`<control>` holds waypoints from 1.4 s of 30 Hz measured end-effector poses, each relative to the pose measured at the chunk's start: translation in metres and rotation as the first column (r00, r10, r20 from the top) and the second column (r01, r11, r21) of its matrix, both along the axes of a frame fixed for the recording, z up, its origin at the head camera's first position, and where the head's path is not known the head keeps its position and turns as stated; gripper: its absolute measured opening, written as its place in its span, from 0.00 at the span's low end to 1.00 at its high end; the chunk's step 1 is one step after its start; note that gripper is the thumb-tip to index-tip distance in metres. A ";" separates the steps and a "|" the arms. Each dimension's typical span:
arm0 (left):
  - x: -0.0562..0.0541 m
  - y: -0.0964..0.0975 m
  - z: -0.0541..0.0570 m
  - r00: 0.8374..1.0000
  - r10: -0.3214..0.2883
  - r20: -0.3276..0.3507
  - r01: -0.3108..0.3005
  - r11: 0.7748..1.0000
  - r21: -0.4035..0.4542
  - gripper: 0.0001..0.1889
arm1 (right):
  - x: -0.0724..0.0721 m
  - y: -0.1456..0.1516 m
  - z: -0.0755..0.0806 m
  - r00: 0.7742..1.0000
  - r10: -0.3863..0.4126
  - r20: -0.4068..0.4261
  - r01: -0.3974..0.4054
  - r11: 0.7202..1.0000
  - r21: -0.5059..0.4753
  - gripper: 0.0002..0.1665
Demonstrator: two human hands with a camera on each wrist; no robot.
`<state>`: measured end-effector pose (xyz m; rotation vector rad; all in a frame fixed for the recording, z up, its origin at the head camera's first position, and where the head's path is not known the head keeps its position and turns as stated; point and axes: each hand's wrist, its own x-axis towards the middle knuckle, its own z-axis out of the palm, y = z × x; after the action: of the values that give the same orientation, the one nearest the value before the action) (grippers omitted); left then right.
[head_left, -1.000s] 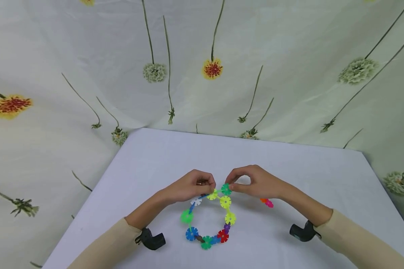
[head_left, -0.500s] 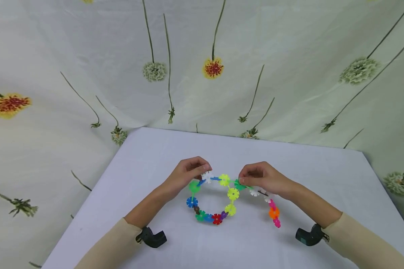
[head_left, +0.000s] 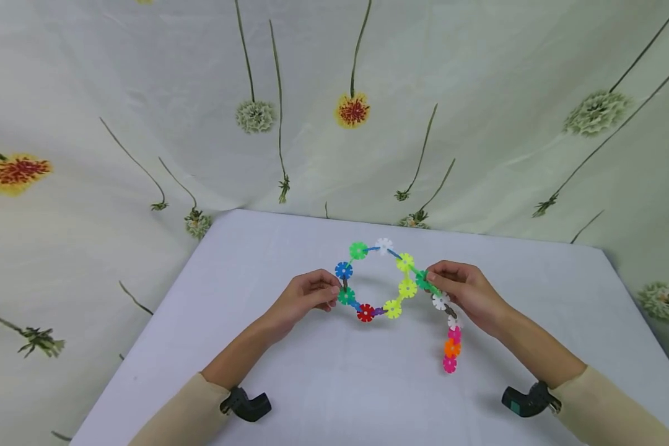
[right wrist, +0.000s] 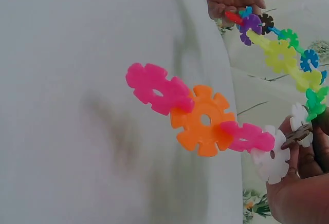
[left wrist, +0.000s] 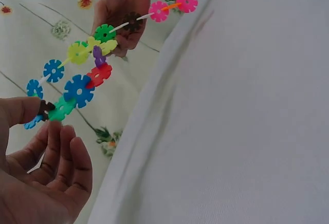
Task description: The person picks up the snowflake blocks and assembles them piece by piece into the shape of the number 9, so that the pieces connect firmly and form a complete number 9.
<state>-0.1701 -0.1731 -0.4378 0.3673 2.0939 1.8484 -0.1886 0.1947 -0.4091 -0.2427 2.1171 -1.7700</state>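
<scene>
A chain of snowflake-shaped interlocking plastic discs hangs in the air between both hands, its joined loop marked by a red disc [head_left: 365, 313] at the bottom. My left hand [head_left: 306, 300] pinches the loop's left side, where a green disc [left wrist: 61, 110] meets a brown one [left wrist: 45, 108]. Across from it, my right hand [head_left: 468, 291] pinches a green disc [head_left: 422, 280] where a tail branches off the loop. White discs, pink discs and an orange disc [right wrist: 198, 139] make up this tail, which dangles below the right hand. Right fingertips are partly hidden in the right wrist view.
Beneath the hands lies a table with a white cloth [head_left: 334, 384]. A flower-printed backdrop [head_left: 479, 124] rises behind it and at the sides. Black wrist cameras [head_left: 248, 406] sit at both sleeve cuffs.
The loop has been raised and turned, its white disc moving from the left side to the top. My left hand has shifted its grip along the loop; my right hand has moved right, and the tail now hangs visible.
</scene>
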 end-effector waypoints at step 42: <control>-0.097 0.052 -0.022 0.995 0.066 -0.071 -0.093 0.853 -0.513 0.10 | 0.019 -0.025 -0.053 0.994 -0.029 0.102 0.013 0.988 0.155 0.22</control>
<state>-0.2674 -0.1213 -0.4600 0.1914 2.5610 1.2393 -0.1696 0.1699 -0.4625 -0.0851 2.1749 -1.5843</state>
